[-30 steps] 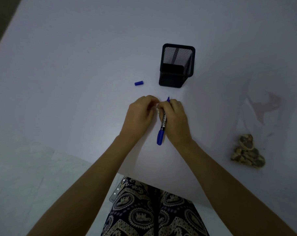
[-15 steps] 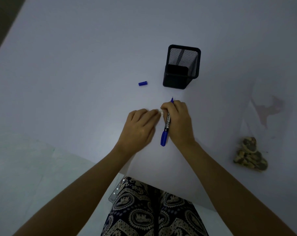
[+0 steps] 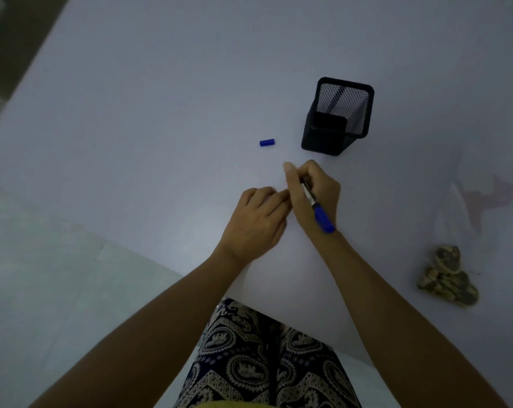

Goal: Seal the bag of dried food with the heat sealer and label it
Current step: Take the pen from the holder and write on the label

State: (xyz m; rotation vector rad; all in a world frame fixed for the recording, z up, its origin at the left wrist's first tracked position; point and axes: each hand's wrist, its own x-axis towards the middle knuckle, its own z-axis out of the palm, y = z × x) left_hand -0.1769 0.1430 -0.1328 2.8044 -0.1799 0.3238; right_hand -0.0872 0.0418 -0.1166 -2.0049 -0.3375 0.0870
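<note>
The right hand is wrapped around a slim blue-and-black marker pen in a writing grip, its blue rear end pointing back toward the wrist and its tip hidden under the fingers. The left hand lies palm down just beside it, fingertips touching the right hand's fingers and seemingly pressing something small flat on the white table; whether that is a label cannot be seen, and the hand holds nothing visible. Beyond the hands, the small blue pen cap lies loose on the table, and the black square wire-mesh pen holder stands upright just past the right hand. Well off to the right rests the clear plastic bag of brown dried food, its pale upper part almost lost against the table. That bag is probably light, soft and crinkly, with a slippery film, so it is best taken by the flat empty part above the food rather than the lumpy bottom. No heat sealer is in view. The table's near edge runs diagonally close to the forearms, above the patterned trousers; the far and left stretches of the table give plenty of open room.
</note>
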